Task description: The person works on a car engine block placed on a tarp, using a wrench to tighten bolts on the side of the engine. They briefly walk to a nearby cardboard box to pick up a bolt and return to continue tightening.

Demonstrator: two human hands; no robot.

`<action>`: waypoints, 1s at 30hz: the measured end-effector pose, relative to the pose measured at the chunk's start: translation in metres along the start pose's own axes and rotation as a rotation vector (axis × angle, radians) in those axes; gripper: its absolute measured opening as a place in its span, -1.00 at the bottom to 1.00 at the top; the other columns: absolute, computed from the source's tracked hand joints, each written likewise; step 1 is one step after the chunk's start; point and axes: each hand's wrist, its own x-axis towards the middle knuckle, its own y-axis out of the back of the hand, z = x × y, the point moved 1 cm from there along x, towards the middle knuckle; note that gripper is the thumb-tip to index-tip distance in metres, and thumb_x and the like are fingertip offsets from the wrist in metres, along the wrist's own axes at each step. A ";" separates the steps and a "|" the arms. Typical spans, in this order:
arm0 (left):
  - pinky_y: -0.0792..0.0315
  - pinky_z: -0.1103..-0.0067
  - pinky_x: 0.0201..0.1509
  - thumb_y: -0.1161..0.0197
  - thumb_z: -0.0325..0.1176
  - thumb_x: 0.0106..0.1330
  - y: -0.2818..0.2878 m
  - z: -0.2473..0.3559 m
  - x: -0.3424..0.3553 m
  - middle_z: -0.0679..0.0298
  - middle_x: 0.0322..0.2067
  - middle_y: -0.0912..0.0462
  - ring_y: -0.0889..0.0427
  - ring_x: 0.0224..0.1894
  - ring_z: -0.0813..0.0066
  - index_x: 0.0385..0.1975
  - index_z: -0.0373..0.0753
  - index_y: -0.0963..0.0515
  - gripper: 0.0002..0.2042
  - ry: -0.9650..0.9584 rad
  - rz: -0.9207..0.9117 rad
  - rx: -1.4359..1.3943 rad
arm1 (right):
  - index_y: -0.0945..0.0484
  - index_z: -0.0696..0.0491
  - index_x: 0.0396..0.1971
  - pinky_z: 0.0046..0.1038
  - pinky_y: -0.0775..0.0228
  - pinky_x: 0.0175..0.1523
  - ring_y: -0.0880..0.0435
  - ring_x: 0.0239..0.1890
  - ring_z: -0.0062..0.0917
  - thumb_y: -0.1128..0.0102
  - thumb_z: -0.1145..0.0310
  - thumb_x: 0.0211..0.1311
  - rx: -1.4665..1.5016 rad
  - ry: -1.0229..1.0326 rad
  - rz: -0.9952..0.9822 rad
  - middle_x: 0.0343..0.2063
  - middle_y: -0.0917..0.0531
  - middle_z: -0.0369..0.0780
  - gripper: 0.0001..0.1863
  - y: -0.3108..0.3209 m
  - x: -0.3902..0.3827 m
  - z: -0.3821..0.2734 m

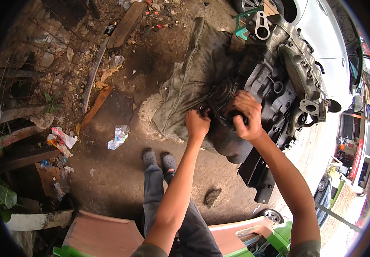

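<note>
Left of the hands, a creased, grey-green cloth [180, 100] is spreading over the dirt and passing out of sight behind the engine [264, 79], which is lying right of centre. The left hand [198, 123] is curling its fingers at the left edge of a dark, rounded part [221, 92] on the engine's near side; the fingertips are hiding, so I cannot tell whether they are clamping. This hand would probably do best by bracing steadily, keeping its fingers clear of any pinching edge. Just beyond, the right hand [247, 113] is bending its thumb and fingers round a dark piece, the contact being too shadowed to show a firm closure. Here, I judge, even pressure and a straight wrist would be serving better than a jerk, since the blackened surfaces are looking greasy. Rightward, the engine is showing smooth, black, ribbed covers, while a flat, dark plate [260, 173] is jutting downward. Farther right, dull silver castings [298, 70] are curving along its flank, their flanges carrying rounded holes. Behind them, a glossy, pale car [326, 36] is bulging.
</note>
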 end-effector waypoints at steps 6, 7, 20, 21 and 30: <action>-0.47 0.40 -0.26 -0.18 -0.60 0.01 0.001 0.004 0.005 -0.02 -0.49 -0.66 -0.70 -0.37 0.13 -0.39 -0.38 -0.62 -0.84 0.071 -0.031 -0.054 | -0.53 0.23 -0.59 -0.21 -0.38 0.04 -0.50 -0.41 -0.11 -0.03 0.44 -0.38 -0.021 0.009 -0.004 -0.55 -0.52 -0.04 -0.76 0.000 -0.002 0.003; -0.48 0.41 -0.25 -0.17 -0.60 -0.01 0.001 0.004 0.006 -0.01 -0.50 -0.66 -0.71 -0.37 0.15 -0.40 -0.38 -0.62 -0.83 0.082 -0.040 -0.067 | -0.52 0.23 -0.59 -0.21 -0.38 0.04 -0.50 -0.41 -0.10 -0.03 0.44 -0.39 -0.021 0.017 0.004 -0.55 -0.52 -0.04 -0.76 -0.001 -0.002 0.003; -0.47 0.51 -0.19 -0.22 -0.70 0.02 -0.005 -0.009 0.006 0.11 -0.42 -0.71 -0.66 -0.34 0.44 -0.36 -0.40 -0.63 -0.82 0.102 -0.027 -0.214 | -0.52 0.20 -0.61 -0.23 -0.37 0.02 -0.50 -0.42 -0.13 -0.02 0.43 -0.37 -0.018 0.021 0.029 -0.57 -0.51 -0.07 -0.78 -0.001 -0.001 0.000; -0.46 0.52 -0.18 -0.20 -0.71 0.04 -0.005 -0.009 0.005 0.11 -0.41 -0.71 -0.65 -0.33 0.47 -0.35 -0.40 -0.63 -0.82 0.078 -0.036 -0.252 | -0.52 0.20 -0.61 -0.23 -0.37 0.02 -0.49 -0.42 -0.13 -0.02 0.43 -0.37 -0.017 0.011 0.010 -0.58 -0.51 -0.07 -0.78 0.000 0.000 0.000; -0.44 0.46 -0.22 -0.19 -0.62 0.05 -0.005 -0.008 0.007 0.06 -0.44 -0.69 -0.63 -0.33 0.25 -0.37 -0.38 -0.63 -0.85 0.210 -0.058 -0.120 | -0.52 0.20 -0.62 -0.23 -0.38 0.01 -0.49 -0.43 -0.13 -0.01 0.45 -0.39 -0.010 0.011 0.005 -0.57 -0.51 -0.07 -0.78 0.000 0.000 0.001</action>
